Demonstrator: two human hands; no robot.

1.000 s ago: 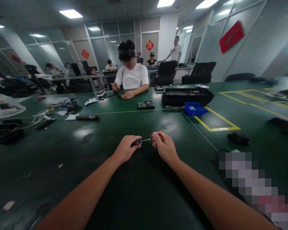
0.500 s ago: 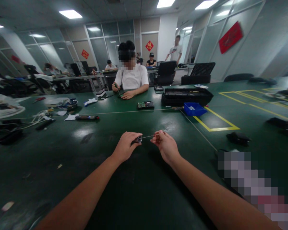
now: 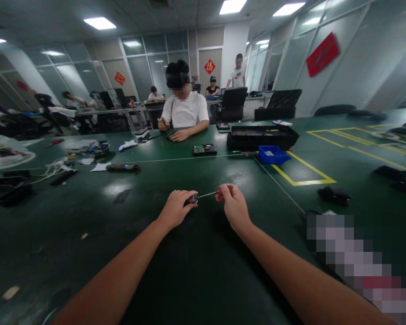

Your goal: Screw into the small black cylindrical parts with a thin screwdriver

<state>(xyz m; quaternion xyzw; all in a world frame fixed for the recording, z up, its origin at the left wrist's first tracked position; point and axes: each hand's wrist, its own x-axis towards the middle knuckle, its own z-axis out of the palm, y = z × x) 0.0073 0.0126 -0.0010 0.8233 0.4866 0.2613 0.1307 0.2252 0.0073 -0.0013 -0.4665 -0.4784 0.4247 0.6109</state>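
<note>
My left hand (image 3: 175,209) is closed round a short dark cylinder (image 3: 193,198) whose round, light-rimmed end faces right. My right hand (image 3: 235,205) pinches a screwdriver (image 3: 207,195) with a thin metal shaft. Only a bit of reddish handle shows between the fingers; the rest is hidden. The shaft runs left from my fingers, its tip at the cylinder's round end; whether it goes inside I cannot tell. Both hands are just above the green tabletop (image 3: 189,280).
Across the table a person (image 3: 186,110) works with a tool. Before them lie a circuit-board device (image 3: 205,149), a long black case (image 3: 262,136) and a blue bin (image 3: 273,155). A dark cylindrical tool (image 3: 123,167) is at left, a black object (image 3: 334,195) at right.
The fingers of my right hand have curled in more round the screwdriver handle. My left hand keeps its hold on the cylinder. A standing person in the background has shifted left.
</note>
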